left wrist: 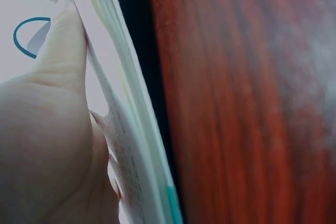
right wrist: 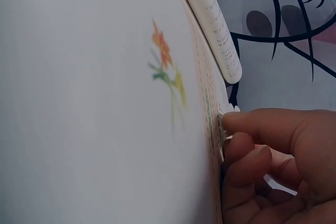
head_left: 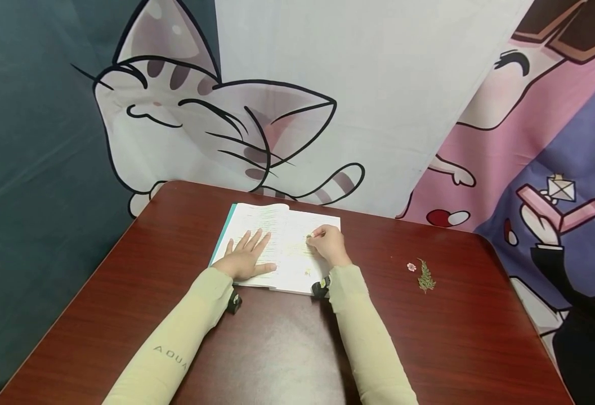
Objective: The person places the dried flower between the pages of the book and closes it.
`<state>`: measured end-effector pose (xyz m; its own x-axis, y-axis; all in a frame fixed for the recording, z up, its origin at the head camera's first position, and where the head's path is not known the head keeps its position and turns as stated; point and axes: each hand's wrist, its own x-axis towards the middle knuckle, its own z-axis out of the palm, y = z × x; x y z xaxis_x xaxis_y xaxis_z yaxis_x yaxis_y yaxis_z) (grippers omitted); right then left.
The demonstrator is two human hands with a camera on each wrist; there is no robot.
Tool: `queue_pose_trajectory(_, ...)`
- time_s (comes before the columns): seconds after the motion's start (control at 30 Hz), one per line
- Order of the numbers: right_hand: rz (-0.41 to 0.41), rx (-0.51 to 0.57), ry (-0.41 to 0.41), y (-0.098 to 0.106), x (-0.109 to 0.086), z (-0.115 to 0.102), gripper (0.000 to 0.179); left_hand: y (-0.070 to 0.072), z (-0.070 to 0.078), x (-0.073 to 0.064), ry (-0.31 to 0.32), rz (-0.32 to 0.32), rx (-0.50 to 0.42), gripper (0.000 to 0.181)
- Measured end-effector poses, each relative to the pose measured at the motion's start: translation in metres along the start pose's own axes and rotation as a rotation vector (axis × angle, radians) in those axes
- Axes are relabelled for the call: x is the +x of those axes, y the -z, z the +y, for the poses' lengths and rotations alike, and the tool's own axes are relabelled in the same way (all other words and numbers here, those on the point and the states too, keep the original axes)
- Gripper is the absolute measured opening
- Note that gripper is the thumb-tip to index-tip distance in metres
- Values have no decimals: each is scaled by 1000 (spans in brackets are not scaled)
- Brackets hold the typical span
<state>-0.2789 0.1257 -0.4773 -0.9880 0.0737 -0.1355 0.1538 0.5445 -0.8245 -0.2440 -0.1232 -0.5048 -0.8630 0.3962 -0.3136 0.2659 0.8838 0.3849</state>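
An open book [head_left: 314, 225] with a teal cover edge lies on the table. My left hand [head_left: 244, 261] rests on its left page with the fingers spread. In the left wrist view, the thumb of that left hand [left wrist: 47, 129] lies along the page by the book's lower edge. Over the right page, my right hand [head_left: 329, 244] pinches a small pressed plant piece [head_left: 309, 237] between thumb and fingertips, at the page surface. The right wrist view shows the right hand [right wrist: 278, 166] with bent fingers; the piece is mostly hidden there. A printed orange flower picture [right wrist: 164, 51] decorates the page.
To the right of the book, a small pinkish-white pressed flower [head_left: 411, 267] and a green pressed fern-like sprig [head_left: 426, 278] lie on the reddish-brown table [head_left: 459, 326]. Behind the table hangs a cartoon cat cloth [head_left: 378, 84].
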Motion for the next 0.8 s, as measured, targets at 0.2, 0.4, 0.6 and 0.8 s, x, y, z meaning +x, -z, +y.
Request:
queue_pose_trajectory(0.2, 47, -2, 23, 2, 3, 2, 12, 3, 2, -1, 8, -11, -7, 97)
queue_pose_trajectory(0.4, 79, 2, 52, 6, 1, 2, 13, 3, 3, -1, 12, -11, 2, 96)
queue_pose_trajectory(0.6, 102, -22, 65, 9, -4, 0, 8, 3, 5, -3, 8, -10, -4, 96)
queue_pose_trajectory(0.8, 93, -9, 71, 17, -9, -2, 6, 4, 4, -3, 8, -8, -7, 96)
